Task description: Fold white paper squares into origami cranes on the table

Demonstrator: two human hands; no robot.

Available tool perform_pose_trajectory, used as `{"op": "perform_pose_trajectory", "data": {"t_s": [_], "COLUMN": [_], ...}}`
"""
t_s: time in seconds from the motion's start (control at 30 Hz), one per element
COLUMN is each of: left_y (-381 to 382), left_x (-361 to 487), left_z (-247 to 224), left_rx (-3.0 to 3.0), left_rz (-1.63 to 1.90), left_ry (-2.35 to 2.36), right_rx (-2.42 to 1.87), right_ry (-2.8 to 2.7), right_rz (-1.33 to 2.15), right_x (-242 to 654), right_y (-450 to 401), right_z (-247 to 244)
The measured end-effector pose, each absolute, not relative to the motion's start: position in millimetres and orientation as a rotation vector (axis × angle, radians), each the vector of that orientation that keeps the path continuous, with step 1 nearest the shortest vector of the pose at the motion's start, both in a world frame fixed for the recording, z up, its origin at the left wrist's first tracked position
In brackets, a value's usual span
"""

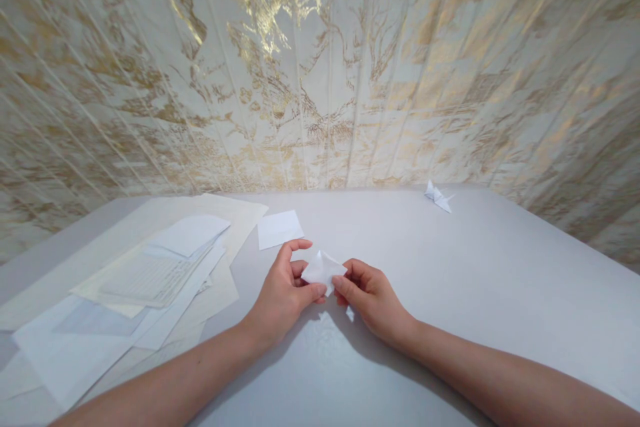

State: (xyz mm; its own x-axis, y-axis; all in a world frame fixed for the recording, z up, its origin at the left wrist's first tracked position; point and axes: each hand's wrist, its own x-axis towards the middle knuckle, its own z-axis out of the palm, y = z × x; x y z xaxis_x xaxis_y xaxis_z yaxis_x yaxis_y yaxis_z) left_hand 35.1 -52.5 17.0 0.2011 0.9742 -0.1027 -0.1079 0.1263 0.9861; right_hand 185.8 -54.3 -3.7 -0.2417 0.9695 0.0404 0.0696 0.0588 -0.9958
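Note:
A small folded piece of white paper point(323, 268) is held between both hands, just above the table near the middle of the view. My left hand point(287, 287) pinches its left side between thumb and fingers, with the index finger raised and curved above it. On the right, my right hand point(367, 293) grips the paper's other corner between thumb and bent fingers. The paper has creases and a raised point at its top. Parts of its lower edge are hidden behind the thumbs.
A white table point(500, 293) bears a folded paper crane point(439, 197) at the back right. Behind my left hand lies a white paper square point(280, 229). Overlapping loose sheets point(100, 340) spread over the left side. A gold-patterned curtain point(325, 80) hangs behind the table.

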Motion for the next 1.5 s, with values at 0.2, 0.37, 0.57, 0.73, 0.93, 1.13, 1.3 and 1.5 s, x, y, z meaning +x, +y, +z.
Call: {"op": "perform_pose_trajectory", "data": {"t_s": [0.2, 0.37, 0.57, 0.73, 0.93, 1.13, 1.3, 1.5], "left_y": [-47.8, -45.3, -44.5, -47.3, -50.9, -49.3, -47.0, -48.8], "left_x": [32.8, 32.4, 30.6, 28.4, 31.4, 31.3, 31.2, 31.9], "left_z": [15.0, 11.5, 12.0, 11.9, 13.6, 12.6, 10.5, 12.5], "left_rx": [1.023, 0.997, 1.093, 1.411, 1.514, 1.322, 1.082, 1.132], "left_rz": [1.043, 1.037, 0.941, 0.785, 0.706, 0.888, 1.183, 1.048], "left_ry": [1.045, 1.046, 1.037, 1.172, 1.172, 1.139, 1.074, 1.046], "right_rx": [-1.13, -1.142, -1.199, -1.147, -1.072, -1.091, -1.165, -1.14], "right_ry": [-1.501, -1.508, -1.563, -1.604, -1.512, -1.35, -1.472, -1.643], "right_rz": [1.25, 1.214, 1.197, 1.185, 1.246, 1.278, 1.327, 1.273], "right_x": [187.4, 188.2, 188.1, 187.4, 186.2, 188.2, 188.3, 188.6], "right_y": [-50.8, -48.9, -51.0, -53.3, -53.9, -50.9, -50.5, -51.9], "right_z": [-7.9, -9.0, -6.7, -6.8, -7.0, -6.0, -3.6, -5.9]}}
